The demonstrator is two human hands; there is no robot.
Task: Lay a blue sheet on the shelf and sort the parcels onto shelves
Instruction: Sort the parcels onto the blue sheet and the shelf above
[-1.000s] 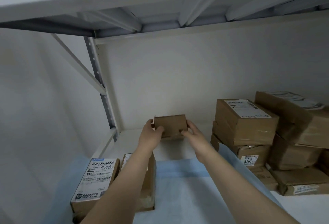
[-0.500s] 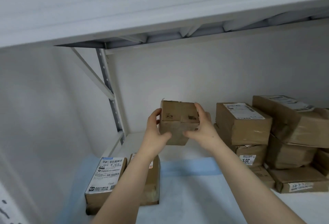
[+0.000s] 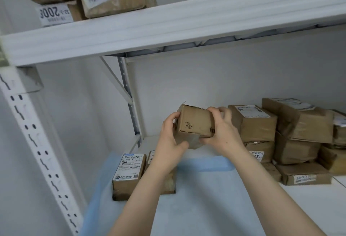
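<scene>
A small brown parcel (image 3: 195, 123) is held tilted in the air above the lower shelf (image 3: 309, 207). It is clamped between both hands, with the left hand (image 3: 169, 142) curled round its left end and the right hand (image 3: 222, 132) round its right end. Beneath it a blue sheet (image 3: 204, 164) is spread, its far edge short of the back wall. Two labelled parcels (image 3: 129, 174) are set at the sheet's left edge, and a stack of parcels (image 3: 280, 132) is piled at the right. Open sheet is left between them.

I stand in a parcel storeroom: white slotted metal shelving (image 3: 168, 24) stacked with labelled cardboard parcels (image 3: 297, 123).
</scene>
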